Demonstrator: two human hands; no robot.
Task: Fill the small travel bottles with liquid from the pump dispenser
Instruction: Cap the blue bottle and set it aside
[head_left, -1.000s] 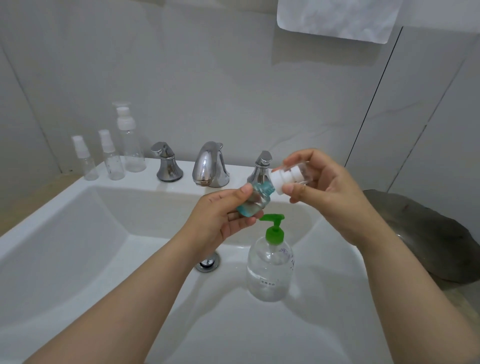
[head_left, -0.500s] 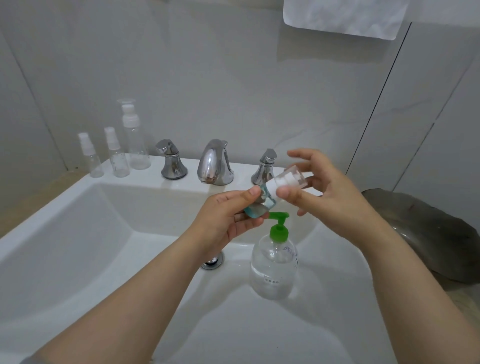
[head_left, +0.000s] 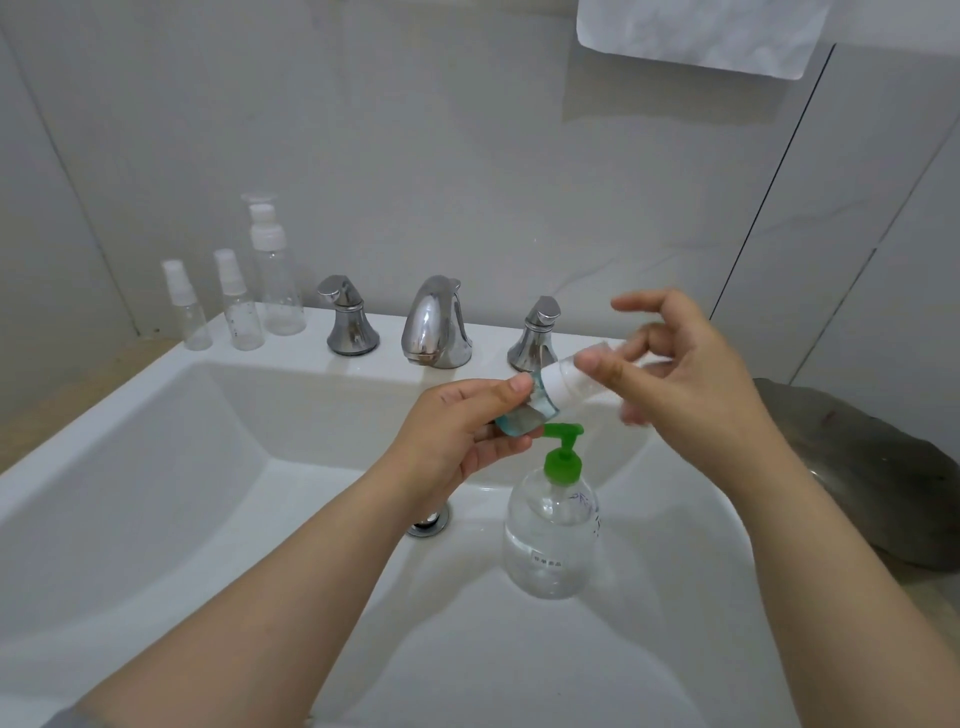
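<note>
My left hand (head_left: 460, 431) grips a small travel bottle (head_left: 527, 411) holding blue-green liquid, tilted with its top toward the right. My right hand (head_left: 675, 374) pinches the bottle's white cap (head_left: 563, 383) with thumb and fingers; the other fingers are spread and blurred. Just below them, the clear pump dispenser (head_left: 553, 535) with a green pump head (head_left: 563, 457) stands upright in the white sink basin (head_left: 182, 467), partly filled with clear liquid. Three empty clear travel bottles with white tops stand on the back left ledge: small (head_left: 189, 317), small (head_left: 240, 312), taller (head_left: 275, 280).
A chrome faucet (head_left: 436, 325) with two chrome handles (head_left: 349, 325) (head_left: 537, 335) lines the back rim. The drain (head_left: 428, 522) sits mid-basin. A dark leaf-shaped tray (head_left: 872, 467) lies on the right counter. A white towel (head_left: 701, 31) hangs on the wall above.
The white cap has come onto the travel bottle's neck and my right hand's fingers are shifting around it. Both hands stayed above the dispenser; the view moved slightly.
</note>
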